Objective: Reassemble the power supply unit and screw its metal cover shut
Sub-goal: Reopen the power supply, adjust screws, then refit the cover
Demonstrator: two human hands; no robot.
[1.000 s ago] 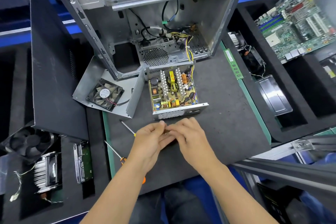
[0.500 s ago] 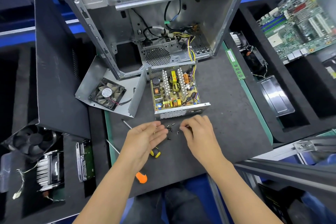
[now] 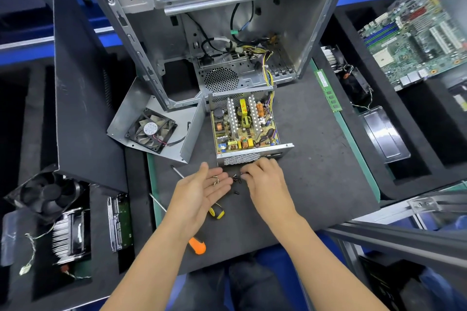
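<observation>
Left hand (image 3: 202, 190): lower centre of frame, palm up, fingers relaxed, a few silver screws (image 3: 216, 180) lying on it.
Right hand (image 3: 265, 179): just right of it, fingertips pinching at loose dark screws (image 3: 236, 179) on the mat (image 3: 316, 184); the two hands close but apart.
Screwdrivers: yellow-handled (image 3: 216, 212) and orange-handled (image 3: 197, 245), partly under the left forearm.
Power supply unit (image 3: 246, 129): open, directly above the hands, long axis running up-frame; right hand nearer.
Metal cover (image 3: 161, 129), fan attached: up-left of the hands, beside the unit; left hand nearer, likely the one to fetch it.

Screws (image 3: 236, 179), screwdrivers (image 3: 215, 211) on mat (image 3: 316, 179)
</observation>
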